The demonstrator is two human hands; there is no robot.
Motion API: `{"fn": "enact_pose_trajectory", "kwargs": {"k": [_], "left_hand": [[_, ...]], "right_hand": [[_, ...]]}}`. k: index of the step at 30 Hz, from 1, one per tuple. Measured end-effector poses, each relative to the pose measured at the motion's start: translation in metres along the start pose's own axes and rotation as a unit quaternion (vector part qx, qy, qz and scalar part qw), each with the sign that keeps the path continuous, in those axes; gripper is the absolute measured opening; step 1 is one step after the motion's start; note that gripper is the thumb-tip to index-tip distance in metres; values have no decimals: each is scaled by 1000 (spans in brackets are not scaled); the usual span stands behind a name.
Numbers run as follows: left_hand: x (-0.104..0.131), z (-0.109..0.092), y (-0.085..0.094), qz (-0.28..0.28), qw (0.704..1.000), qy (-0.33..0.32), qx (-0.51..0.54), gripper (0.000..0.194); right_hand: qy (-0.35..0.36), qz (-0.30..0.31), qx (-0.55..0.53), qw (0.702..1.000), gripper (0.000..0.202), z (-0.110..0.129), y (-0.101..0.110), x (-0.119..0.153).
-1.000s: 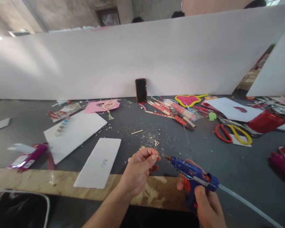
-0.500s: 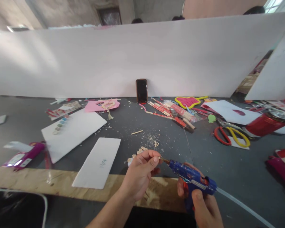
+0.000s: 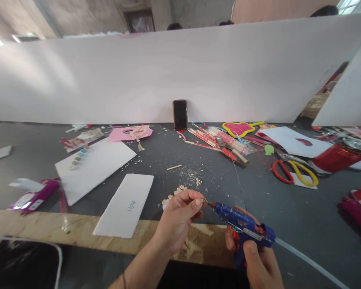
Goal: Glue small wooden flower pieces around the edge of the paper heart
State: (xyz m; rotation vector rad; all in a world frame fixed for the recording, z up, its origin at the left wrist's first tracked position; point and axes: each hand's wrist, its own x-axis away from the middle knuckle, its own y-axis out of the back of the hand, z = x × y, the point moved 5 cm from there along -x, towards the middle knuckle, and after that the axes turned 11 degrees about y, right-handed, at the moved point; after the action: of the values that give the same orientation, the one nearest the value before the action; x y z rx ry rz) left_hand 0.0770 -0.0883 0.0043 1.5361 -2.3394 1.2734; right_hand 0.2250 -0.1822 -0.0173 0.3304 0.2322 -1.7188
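My right hand (image 3: 258, 257) is wrapped round the handle of a blue hot glue gun (image 3: 243, 222), its fingers at the red trigger. A long translucent glue stick (image 3: 309, 261) sticks out of the gun's back end. My left hand (image 3: 180, 220) is closed in a pinch on a tiny pale piece (image 3: 203, 200), mostly hidden by the fingertips. The gun's metal nozzle (image 3: 209, 204) points left and meets or nearly meets that piece. Just behind my left hand lies a cluster of small beige pieces (image 3: 180, 188), partly covered by the hand.
Pale crumbs (image 3: 192, 173) and a short wooden stick (image 3: 174, 167) lie ahead. White boards (image 3: 124, 206) are at left. Red-and-yellow-handled scissors (image 3: 302, 173) and a red can (image 3: 339, 156) stand right. A phone (image 3: 180, 114) leans on the white partition (image 3: 156, 72), near packaged sticks (image 3: 228, 140).
Both hands and the glue gun keep nearly the same pose, nozzle at the pinched piece. The whole view has shifted very slightly.
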Motion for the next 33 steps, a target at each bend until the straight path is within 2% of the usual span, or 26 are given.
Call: {"fn": "enact_pose_trajectory", "kwargs": {"k": [11, 21, 25, 33], "left_hand": [[-2, 2, 1, 1, 1000, -7, -11, 23], [2, -1, -2, -4, 1000, -5, -21, 25], [2, 0, -3, -4, 1000, -2, -13, 26], [2, -1, -5, -4, 1000, 2, -3, 27]], "right_hand": [[13, 37, 19, 999, 40, 1, 0, -1], [8, 3, -13, 1000, 45, 1, -1, -1], [0, -16, 13, 1000, 44, -1, 0, 2], [10, -33, 14, 999, 51, 10, -6, -8]]}}
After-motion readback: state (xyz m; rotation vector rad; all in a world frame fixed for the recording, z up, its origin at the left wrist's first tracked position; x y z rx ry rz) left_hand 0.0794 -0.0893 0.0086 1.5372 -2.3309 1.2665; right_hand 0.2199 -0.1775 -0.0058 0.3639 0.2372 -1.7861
